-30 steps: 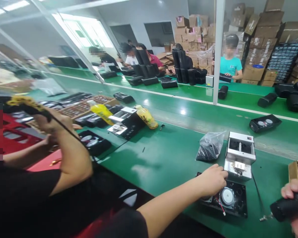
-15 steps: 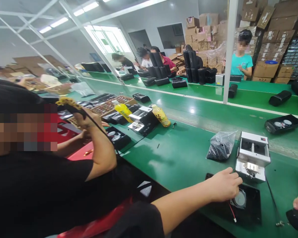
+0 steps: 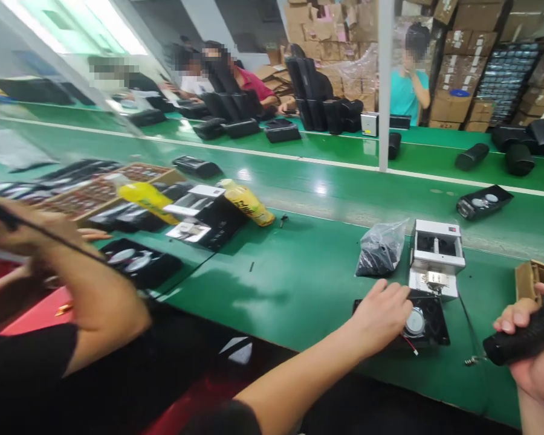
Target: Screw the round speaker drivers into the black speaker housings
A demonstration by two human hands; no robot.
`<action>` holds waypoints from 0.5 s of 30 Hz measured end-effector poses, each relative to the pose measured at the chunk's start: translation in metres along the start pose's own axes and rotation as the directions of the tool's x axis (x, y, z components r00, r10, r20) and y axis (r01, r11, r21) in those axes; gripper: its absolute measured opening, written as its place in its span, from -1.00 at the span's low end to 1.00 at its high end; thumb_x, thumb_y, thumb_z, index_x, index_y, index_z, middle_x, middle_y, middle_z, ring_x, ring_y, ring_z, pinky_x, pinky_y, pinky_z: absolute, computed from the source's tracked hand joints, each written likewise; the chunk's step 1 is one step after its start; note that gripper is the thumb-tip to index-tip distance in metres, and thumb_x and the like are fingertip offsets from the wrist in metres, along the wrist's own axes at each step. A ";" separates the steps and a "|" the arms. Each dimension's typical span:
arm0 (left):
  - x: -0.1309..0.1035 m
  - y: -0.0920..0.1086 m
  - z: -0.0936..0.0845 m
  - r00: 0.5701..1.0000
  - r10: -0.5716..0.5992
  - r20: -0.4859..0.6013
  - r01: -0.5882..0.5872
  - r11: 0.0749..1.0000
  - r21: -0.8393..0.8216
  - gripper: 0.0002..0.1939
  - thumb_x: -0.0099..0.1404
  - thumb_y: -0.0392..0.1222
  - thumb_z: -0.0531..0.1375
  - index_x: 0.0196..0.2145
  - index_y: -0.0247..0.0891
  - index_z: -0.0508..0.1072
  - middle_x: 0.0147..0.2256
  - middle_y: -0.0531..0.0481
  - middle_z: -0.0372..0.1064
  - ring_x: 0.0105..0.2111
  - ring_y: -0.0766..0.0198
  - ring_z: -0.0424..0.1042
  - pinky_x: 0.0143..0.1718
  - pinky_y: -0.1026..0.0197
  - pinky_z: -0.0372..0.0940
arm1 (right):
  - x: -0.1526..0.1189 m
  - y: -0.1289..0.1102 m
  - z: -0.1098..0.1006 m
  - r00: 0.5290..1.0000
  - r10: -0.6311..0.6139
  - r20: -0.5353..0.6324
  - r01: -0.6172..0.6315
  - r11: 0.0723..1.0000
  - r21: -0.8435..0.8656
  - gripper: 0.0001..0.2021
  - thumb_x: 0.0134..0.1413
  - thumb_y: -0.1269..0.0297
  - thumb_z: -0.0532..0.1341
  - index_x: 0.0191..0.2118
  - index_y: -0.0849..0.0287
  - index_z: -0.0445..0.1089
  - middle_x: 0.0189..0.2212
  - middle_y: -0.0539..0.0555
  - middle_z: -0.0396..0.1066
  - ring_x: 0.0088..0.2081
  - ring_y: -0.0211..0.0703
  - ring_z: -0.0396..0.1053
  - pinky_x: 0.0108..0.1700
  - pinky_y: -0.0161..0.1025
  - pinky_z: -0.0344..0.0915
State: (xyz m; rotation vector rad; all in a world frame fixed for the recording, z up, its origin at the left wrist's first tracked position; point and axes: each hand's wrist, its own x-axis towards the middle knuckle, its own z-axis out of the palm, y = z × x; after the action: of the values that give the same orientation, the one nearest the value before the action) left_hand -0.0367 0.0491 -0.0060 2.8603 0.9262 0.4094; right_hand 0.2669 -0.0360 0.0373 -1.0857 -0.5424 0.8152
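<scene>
My left hand rests over the left part of a black speaker panel, its fingers bent and their tips partly hidden; whether it grips anything does not show. Beside it on the panel is a round silver speaker with a thin red lead ending in a white plug. At the right edge, my right hand is closed around a black power screwdriver, whose tip points left with small screws at it. Behind the panel stands a white and black device, next to a clear bag of dark parts.
At the left a co-worker's arm reaches over a second speaker panel. Two yellow bottles lie by another white device. A cardboard box sits behind my right hand. People work across the green conveyor.
The view has turned to the right and down. More of my right hand and the screwdriver has come into sight, along with the cardboard box. My left hand is still over the panel.
</scene>
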 end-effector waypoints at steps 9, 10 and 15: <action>-0.044 0.019 -0.010 0.941 -0.267 -0.208 0.066 0.748 -0.661 -0.82 0.62 -0.36 0.28 -0.19 -0.19 0.63 -0.26 -0.01 0.78 -0.29 0.23 0.78 -0.17 0.26 0.65 | -0.024 -0.013 0.061 0.870 -0.306 0.387 0.255 0.950 0.178 -0.30 0.41 -0.62 0.25 0.19 -0.14 0.70 -0.49 -0.12 0.53 -0.59 -0.20 0.43 -0.55 -0.24 0.47; -0.044 0.025 -0.008 0.935 -0.298 -0.191 0.074 0.692 -0.718 -0.86 0.62 -0.32 0.33 -0.16 -0.20 0.67 -0.27 -0.01 0.78 -0.30 0.22 0.78 -0.17 0.26 0.66 | -0.026 -0.017 0.069 0.851 -0.340 0.401 0.279 0.938 0.203 -0.31 0.43 -0.59 0.25 0.20 -0.14 0.70 -0.49 -0.12 0.52 -0.60 -0.22 0.40 -0.57 -0.25 0.45; -0.049 0.039 -0.002 0.911 -0.407 -0.067 0.100 0.376 -0.921 -0.91 0.60 -0.16 0.47 -0.08 -0.20 0.80 -0.21 -0.06 0.82 -0.22 0.17 0.81 -0.02 0.20 0.71 | -0.031 -0.046 0.090 0.862 -0.267 0.432 0.223 0.963 0.149 -0.48 0.43 -0.44 0.40 0.14 -0.17 0.74 -0.43 -0.14 0.52 -0.61 -0.26 0.37 -0.50 -0.18 0.53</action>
State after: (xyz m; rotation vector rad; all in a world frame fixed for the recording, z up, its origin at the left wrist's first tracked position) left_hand -0.0539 -0.0115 -0.0081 1.6114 0.7901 0.9557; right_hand 0.1963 -0.0212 0.1147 -0.7164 -1.0027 0.8585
